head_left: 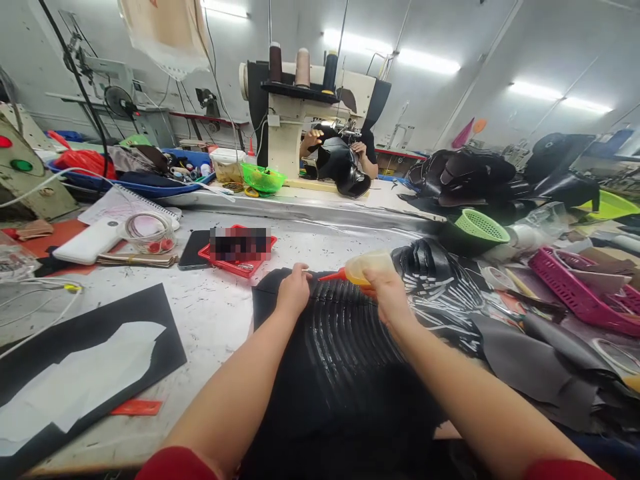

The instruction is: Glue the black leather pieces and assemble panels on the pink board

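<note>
At four o'clock from centre, the right grip (387, 293) is clamped around the translucent yellow squeeze bottle with a red tapered nozzle (369, 268), probably light and soft-walled, best held by its belly without a hard squeeze. The overlapping thin black pieces with glossy curved edges (345, 337), between five and six o'clock, look limp, perhaps tacky, best taken by a dry margin. The left grip (294, 291) is at seven o'clock beside their far edge; whether its fingers pinch anything cannot be told, and the pieces' near end is lost in darkness.
</note>
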`<state>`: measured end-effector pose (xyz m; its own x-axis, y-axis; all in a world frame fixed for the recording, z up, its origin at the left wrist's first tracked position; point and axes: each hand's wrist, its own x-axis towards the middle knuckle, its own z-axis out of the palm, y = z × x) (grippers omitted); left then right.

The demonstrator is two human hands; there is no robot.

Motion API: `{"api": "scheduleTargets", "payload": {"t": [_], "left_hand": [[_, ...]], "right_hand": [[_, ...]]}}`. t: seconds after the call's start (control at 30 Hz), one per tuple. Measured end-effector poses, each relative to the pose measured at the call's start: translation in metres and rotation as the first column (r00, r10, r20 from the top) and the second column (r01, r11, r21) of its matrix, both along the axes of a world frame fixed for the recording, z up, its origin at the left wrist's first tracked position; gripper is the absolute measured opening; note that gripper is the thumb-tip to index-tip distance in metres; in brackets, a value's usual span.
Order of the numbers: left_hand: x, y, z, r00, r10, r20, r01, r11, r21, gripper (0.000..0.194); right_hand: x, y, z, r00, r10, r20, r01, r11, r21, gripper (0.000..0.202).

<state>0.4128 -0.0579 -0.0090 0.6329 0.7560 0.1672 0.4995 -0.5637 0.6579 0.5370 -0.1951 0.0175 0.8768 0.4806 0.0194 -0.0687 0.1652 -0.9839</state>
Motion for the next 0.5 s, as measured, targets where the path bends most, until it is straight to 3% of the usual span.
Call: {"api": "scheduleTargets", "payload": {"t": [0.23,0.5], "left_hand": [[0.002,0.001,-0.002,1.000,-0.017,0.003,0.017,1.000,-0.011,0.025],[0.002,0.000,-0.002,1.000,-0.020,0.023,0.020,0.999,-0.031,0.026]], "right_hand": [[0.005,0.012,-0.011,0.999,-0.027,0.041,0.029,0.998,-0.049,0.053],[0.007,0.011,-0.012,0.998,0.002,0.066,0.003,0.997,-0.076,0.053]]}}
